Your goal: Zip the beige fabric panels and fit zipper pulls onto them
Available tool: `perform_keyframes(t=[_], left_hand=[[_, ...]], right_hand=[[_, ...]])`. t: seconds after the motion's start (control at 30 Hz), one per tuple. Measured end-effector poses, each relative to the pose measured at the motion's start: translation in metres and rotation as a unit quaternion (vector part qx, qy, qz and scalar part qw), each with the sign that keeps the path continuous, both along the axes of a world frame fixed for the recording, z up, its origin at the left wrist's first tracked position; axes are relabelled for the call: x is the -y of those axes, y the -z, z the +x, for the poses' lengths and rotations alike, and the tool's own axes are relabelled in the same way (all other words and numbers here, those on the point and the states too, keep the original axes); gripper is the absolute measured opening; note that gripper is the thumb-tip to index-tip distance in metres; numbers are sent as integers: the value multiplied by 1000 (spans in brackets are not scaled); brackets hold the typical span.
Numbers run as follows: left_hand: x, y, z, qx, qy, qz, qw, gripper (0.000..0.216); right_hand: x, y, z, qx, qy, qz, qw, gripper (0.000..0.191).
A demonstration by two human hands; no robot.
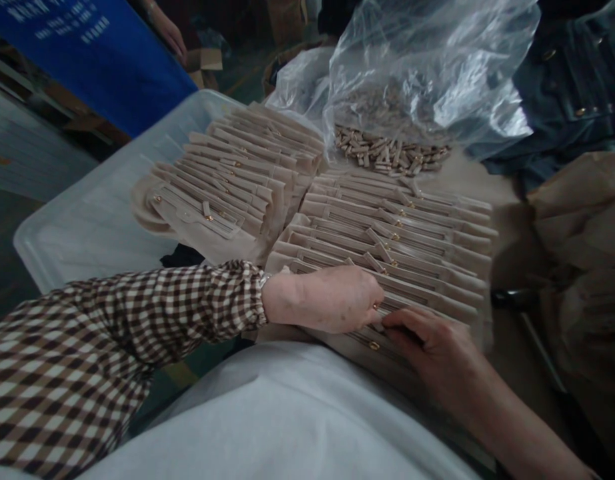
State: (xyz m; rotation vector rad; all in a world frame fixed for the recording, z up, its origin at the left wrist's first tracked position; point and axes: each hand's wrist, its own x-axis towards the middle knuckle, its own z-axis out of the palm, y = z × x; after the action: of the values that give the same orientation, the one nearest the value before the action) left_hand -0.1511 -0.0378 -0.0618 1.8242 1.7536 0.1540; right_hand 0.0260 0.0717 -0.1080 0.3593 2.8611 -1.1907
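Note:
My left hand [332, 299], in a brown checked sleeve, rests on the nearest beige zipped fabric piece [412, 293], fingers curled and pinched at a small gold zipper slider. My right hand [432, 343] comes in from the lower right, its fingers bent and pressing on the same piece beside the left fingertips. Two overlapping stacks of such beige pieces lie ahead: a right stack [407, 227] and a left stack [237, 180]. What exactly sits between the fingertips is too small to make out beyond the slider.
A clear plastic bag [427, 80] holds several beige zipper pulls [387, 153] behind the stacks. A translucent plastic bin [92, 220] is at left. Dark blue garment [577, 87] lies at upper right, tan fabric [582, 220] at right. Another person's hand [167, 30] shows at top.

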Motion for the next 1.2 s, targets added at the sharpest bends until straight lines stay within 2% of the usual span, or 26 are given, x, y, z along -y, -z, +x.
perform_keyframes(t=[0.13, 0.33, 0.5, 0.63, 0.8, 0.9, 1.1, 1.2], left_hand=[[0, 2, 4, -78, 44, 14, 996, 28], [2, 4, 3, -97, 38, 23, 994, 31], [6, 3, 1, -102, -8, 6, 995, 29], [7, -1, -2, -110, -10, -24, 994, 24], [11, 2, -16, -119, -44, 23, 992, 22], [15, 2, -23, -101, -48, 44, 993, 20], [14, -10, -16, 14, -44, 27, 999, 21], [10, -10, -8, -4, -22, 26, 999, 22]], right_hand=[[4, 8, 2, -3, 3, 38, 999, 20], [5, 10, -1, -9, 23, 61, 998, 19], [9, 9, -6, -1, 34, 98, 995, 16], [10, 9, -7, 12, 33, 105, 994, 14], [9, 8, -7, 35, 26, 111, 993, 14], [6, 8, -8, 32, 29, 75, 996, 14], [-4, -4, -9, 24, 51, -82, 995, 22], [-3, -9, -9, 37, 57, -120, 991, 24]])
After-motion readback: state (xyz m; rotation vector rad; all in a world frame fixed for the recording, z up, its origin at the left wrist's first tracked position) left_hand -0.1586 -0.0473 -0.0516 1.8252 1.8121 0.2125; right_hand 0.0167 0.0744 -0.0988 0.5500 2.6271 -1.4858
